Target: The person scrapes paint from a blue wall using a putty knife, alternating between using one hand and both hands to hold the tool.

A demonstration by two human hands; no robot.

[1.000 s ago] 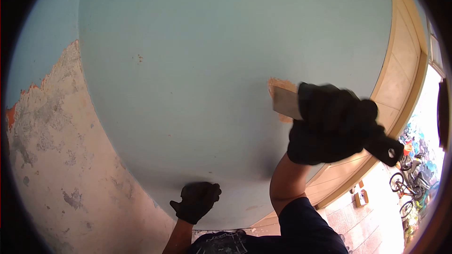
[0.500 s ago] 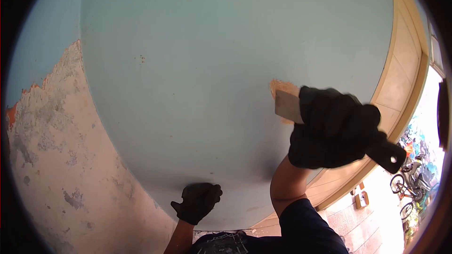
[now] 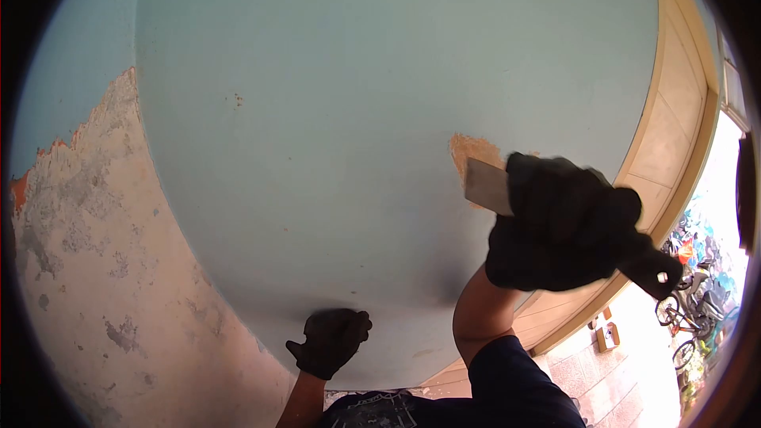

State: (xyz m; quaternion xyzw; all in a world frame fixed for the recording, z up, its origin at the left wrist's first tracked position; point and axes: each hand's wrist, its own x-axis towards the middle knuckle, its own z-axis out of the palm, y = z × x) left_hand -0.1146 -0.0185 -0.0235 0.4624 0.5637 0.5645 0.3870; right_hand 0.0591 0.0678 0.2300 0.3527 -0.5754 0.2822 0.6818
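My right hand [image 3: 563, 222], in a black glove, is wrapped round a scraper [image 3: 487, 185]. Its flat metal blade lies over a bare brownish patch [image 3: 478, 152] in the pale green wall [image 3: 333, 111], and the black handle end with a hole sticks out beyond the fist at lower right. Lower down and to the left, my left hand [image 3: 329, 342], also gloved in black, rests against or close to the wall with its thumb spread out and nothing seen in it.
Peeling, stained plaster [image 3: 119, 269] covers the adjoining wall at left. A beige door frame [image 3: 682, 182] runs down the right side. Beyond it are a tiled floor [image 3: 583, 376], a small box [image 3: 608, 337] and bicycles [image 3: 688, 321].
My right hand and the scraper have moved slightly downward, showing a little more of the brownish patch. My left hand stays nearly in place.
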